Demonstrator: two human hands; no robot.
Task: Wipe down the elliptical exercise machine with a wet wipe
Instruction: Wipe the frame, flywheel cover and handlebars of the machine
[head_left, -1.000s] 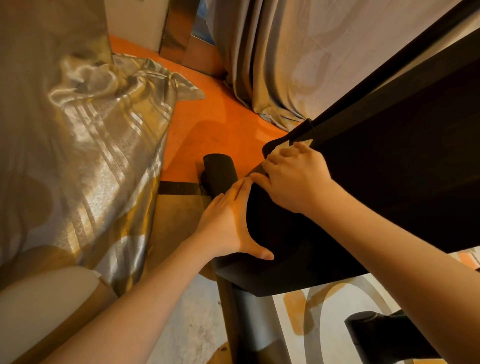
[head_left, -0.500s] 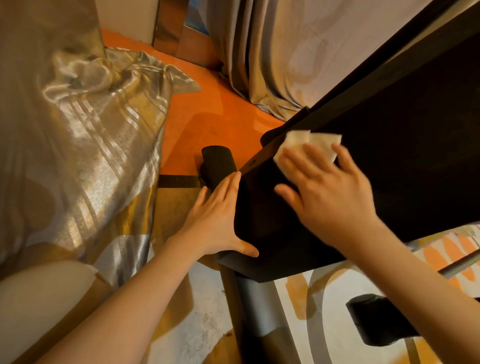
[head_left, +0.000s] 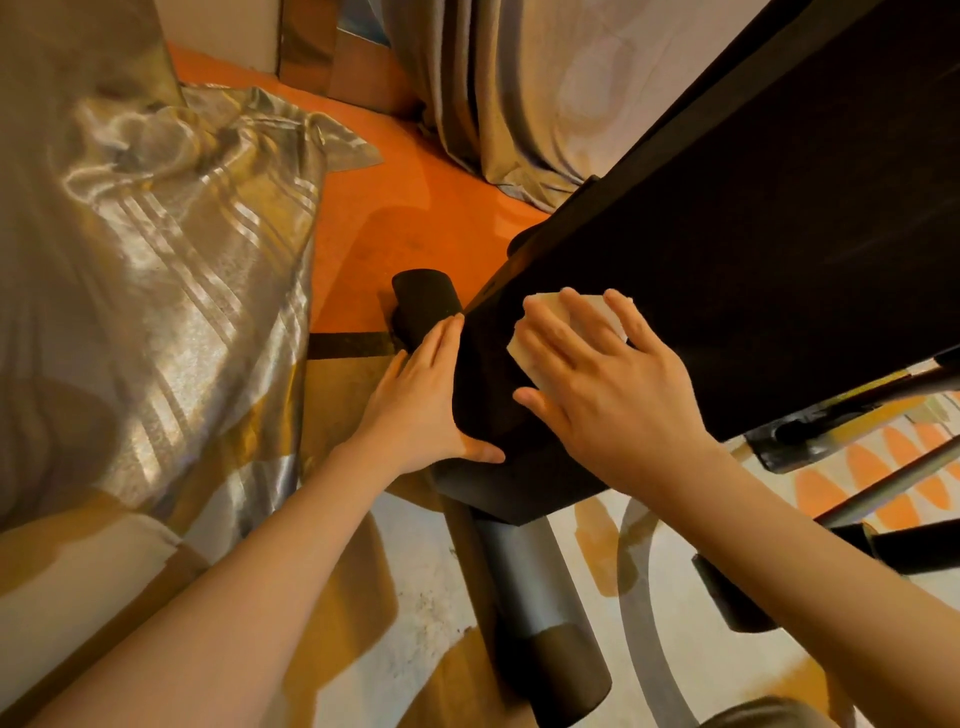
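Now my right hand (head_left: 597, 395) lies flat with straight fingers, pressing the white wipe (head_left: 563, 332) onto the dark side of the machine (head_left: 727, 249). Beside it, my left hand (head_left: 421, 395) is flat too, fingers straight along the machine's left edge and thumb on its lower corner, near the black foot (head_left: 426, 306) on the orange floor (head_left: 415, 223).

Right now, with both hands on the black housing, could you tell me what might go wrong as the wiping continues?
1. The wet wipe lies only under flat fingers of the right hand, so it could bunch or slip.
2. The left hand braces the black housing at its edge and might slide off.
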